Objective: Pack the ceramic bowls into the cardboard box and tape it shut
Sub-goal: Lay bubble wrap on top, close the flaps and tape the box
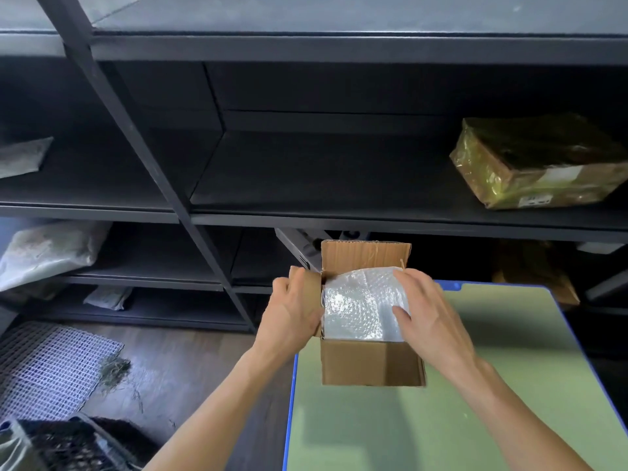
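An open cardboard box [370, 363] stands at the far left corner of a green table top [441, 419] with a blue edge. A bubble-wrap bundle [356, 304] fills the box's opening; whatever it wraps is hidden. The far flap stands upright. My left hand [292, 314] grips the box's left flap, thumb on top. My right hand [431, 317] lies flat on the right side of the bubble wrap, fingers spread, covering the box's right edge. No bare bowl and no tape are visible.
Dark metal shelving [339, 219] rises right behind the table. A tape-wrapped parcel [533, 164] sits on the right shelf, bagged parcels [47, 253] on the left shelves. A white mesh mat [51, 365] and a dark basket [68, 443] lie on the wooden floor at left.
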The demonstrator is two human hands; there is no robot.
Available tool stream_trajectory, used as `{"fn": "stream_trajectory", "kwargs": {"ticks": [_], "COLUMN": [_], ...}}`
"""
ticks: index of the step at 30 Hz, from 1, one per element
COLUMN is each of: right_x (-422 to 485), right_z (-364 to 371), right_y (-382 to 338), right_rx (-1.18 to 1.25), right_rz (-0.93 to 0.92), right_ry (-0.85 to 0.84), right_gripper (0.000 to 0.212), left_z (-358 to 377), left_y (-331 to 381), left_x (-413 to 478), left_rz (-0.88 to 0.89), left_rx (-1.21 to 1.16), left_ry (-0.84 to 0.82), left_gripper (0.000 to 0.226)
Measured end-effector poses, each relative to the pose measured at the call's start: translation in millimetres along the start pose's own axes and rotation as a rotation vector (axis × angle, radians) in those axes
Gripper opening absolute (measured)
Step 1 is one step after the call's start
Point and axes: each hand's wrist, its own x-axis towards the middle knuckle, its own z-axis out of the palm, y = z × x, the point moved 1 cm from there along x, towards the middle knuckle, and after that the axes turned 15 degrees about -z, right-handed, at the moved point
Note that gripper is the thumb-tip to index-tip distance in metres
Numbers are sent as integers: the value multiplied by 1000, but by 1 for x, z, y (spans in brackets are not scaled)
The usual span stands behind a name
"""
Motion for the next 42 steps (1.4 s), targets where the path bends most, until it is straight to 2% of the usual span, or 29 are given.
{"fn": "stream_trajectory", "kwargs": {"ticks": [2, 6, 11, 17, 21, 25, 32, 39, 42], "right_x": [1, 0, -3, -6, -10, -15, -19, -33, -35], "right_z": [7, 19, 29, 39, 47, 55, 48, 34, 36], "right_y": [-5, -5, -3, -2, 2, 3, 10, 18, 16], "right_rx": [-49, -83, -128, -160, -174, -209, -98, -57, -30], "right_rz": [-33, -79, -145, -152, -141, -154, -153, -109, -106], "right_ry": [-1, 32, 51, 15, 11, -1, -21, -30, -28], "right_gripper": [57, 56, 50, 58, 62, 56, 48, 45, 41], "left_z": [-2, 6, 29, 47, 49, 54, 60, 52, 54], "left_y": [10, 31, 49, 46, 40, 37, 48, 42, 41], "left_x": [-4, -11, -17, -6, 0, 0, -1, -4, -6], "left_rz": [25, 169, 282, 320, 364, 400, 401, 381, 397], "left_rx": [-46, 41, 154, 255, 245, 318, 436, 363, 410], "left_ry": [2, 43, 24, -25, -14, 10, 31, -4, 1], "left_gripper": [63, 73, 66, 75, 61, 53, 53, 52, 52]}}
